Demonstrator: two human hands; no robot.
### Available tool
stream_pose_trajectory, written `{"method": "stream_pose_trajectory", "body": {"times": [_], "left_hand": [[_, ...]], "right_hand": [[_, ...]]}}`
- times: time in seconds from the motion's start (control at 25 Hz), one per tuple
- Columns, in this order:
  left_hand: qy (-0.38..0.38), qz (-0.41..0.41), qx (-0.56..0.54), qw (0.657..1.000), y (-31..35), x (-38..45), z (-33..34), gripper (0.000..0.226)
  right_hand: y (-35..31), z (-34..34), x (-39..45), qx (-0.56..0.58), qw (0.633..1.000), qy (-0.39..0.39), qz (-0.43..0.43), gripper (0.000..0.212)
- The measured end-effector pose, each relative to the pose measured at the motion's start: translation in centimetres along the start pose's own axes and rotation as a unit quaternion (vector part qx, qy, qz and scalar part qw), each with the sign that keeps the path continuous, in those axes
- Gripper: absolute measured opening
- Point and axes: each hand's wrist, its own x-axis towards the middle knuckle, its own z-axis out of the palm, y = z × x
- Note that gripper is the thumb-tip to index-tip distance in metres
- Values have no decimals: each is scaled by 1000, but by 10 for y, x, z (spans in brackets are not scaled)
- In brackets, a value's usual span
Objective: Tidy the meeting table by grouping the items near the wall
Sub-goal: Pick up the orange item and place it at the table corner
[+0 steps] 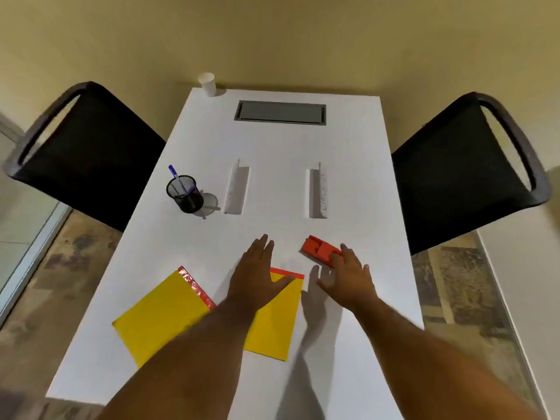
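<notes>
Head view: red holder (318,250) under right grip (348,275).

Dim warm light; soft shadows; edges bowed, slightly blurred.

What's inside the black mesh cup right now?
The black mesh cup holds one blue pen, leaning with its cap above the rim. Its dark mesh wall hides the bottom, so anything small down there cannot be seen.

On the white rectangular table (363,183), the black mesh pen holder (185,194) sits left of two white folded name cards (237,189), with the white paper cup (208,83) at the far wall edge.
</notes>
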Motion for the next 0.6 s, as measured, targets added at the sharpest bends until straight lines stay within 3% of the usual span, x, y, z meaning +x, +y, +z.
{"method": "stream_pose_trajectory", "body": {"times": [0.2, 0.36, 0.44, 0.6], "left_hand": [[9, -120, -79, 990, 33, 15, 38, 101], [12, -163, -113, 980, 51, 8, 51, 96], [25, -179, -135, 974, 59, 0, 55, 90], [67, -190, -234, 951, 75, -24, 63, 62]], "right_hand": [[26, 5, 37, 29, 997, -71, -11, 57], [42, 8, 46, -20, 998, -47, -25, 32], [49, 11, 40, 23, 999, -41, -15, 22], [60, 17, 6, 128, 992, -23, 5, 29]]}}
